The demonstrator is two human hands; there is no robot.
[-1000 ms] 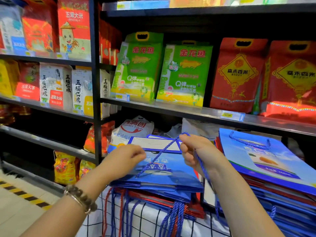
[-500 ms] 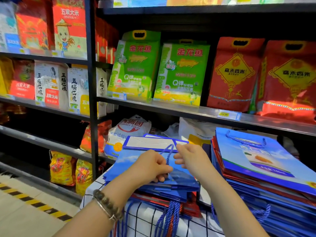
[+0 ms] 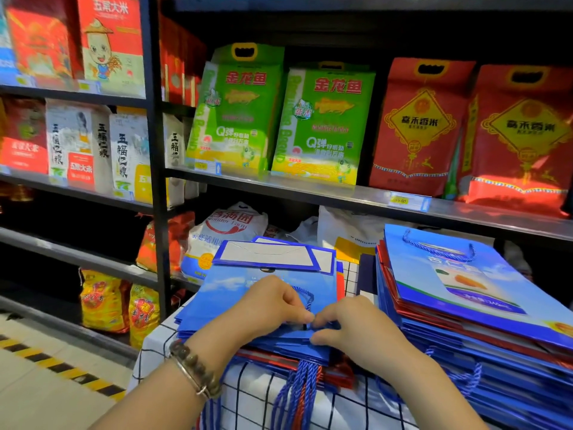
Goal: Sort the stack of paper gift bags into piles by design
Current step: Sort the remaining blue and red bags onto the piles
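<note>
cord tidied on blue bag (image 3: 238, 294)
left hand (image 3: 273, 307) and right hand (image 3: 356, 332) pinched its cord handle (image 3: 307, 297), probably to flatten it.

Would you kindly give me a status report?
Left hand, right hand pinching blue rope handle. Top blue gift bag flat on its pile. Nothing blocking.
</note>
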